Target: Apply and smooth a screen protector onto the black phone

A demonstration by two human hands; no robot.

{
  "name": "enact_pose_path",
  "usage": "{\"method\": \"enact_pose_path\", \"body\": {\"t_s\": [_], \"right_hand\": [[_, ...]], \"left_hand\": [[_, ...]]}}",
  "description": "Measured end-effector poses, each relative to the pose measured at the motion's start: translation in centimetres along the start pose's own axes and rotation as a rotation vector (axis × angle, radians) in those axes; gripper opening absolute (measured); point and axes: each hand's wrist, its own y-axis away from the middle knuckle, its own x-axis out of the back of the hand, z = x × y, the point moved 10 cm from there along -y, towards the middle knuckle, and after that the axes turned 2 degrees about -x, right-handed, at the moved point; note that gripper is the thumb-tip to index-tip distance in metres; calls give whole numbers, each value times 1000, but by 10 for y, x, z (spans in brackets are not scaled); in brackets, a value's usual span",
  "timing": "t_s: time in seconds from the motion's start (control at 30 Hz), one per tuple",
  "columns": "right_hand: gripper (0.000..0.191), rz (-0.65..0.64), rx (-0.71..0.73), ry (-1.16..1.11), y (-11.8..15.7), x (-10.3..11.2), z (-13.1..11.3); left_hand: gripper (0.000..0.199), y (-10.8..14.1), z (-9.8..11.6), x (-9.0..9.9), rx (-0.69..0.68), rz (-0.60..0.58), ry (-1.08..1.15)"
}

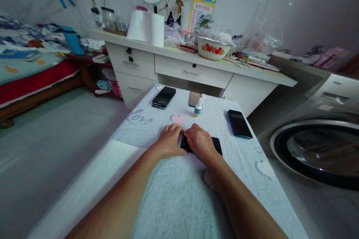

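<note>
A black smartphone (217, 145) lies flat on the cloth-covered table (179, 198), partly covered by both hands. Gripping its left end is my left hand (169, 142), thumb at the near edge and fingers at the far edge. My right hand (201, 143) is closed and rests on top of the screen, knuckles up. Whatever its fingers pinch, if anything, is hidden. Just beyond the hands stands a small white spray bottle (198, 108) with a blue and yellow label. Behind it lies a phone with a brownish reflective face (194, 98).
Black phones in a stack (164, 96) sit at the table's far left. Another black phone with a blue edge (240, 124) lies on the right. Behind is a white desk (193, 71) with a flowered bowl (213, 48) and a paper roll (146, 28). A washing machine (331, 99) stands at right.
</note>
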Motion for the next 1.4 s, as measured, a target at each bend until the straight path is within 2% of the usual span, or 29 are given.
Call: {"method": "enact_pose_path", "body": {"t_s": [0.43, 0.73, 1.17, 1.4], "right_hand": [[25, 14, 49, -60, -2, -4, -6], [21, 21, 6, -16, 0, -3, 5], [24, 16, 41, -87, -5, -5, -7], [20, -11, 138, -179, 1, -6, -11]], "left_hand": [[65, -1, -2, -2, 14, -23, -15], [65, 0, -2, -2, -8, -6, 5], [68, -1, -4, -3, -8, 9, -15], [63, -1, -3, -1, -8, 5, 6]]}}
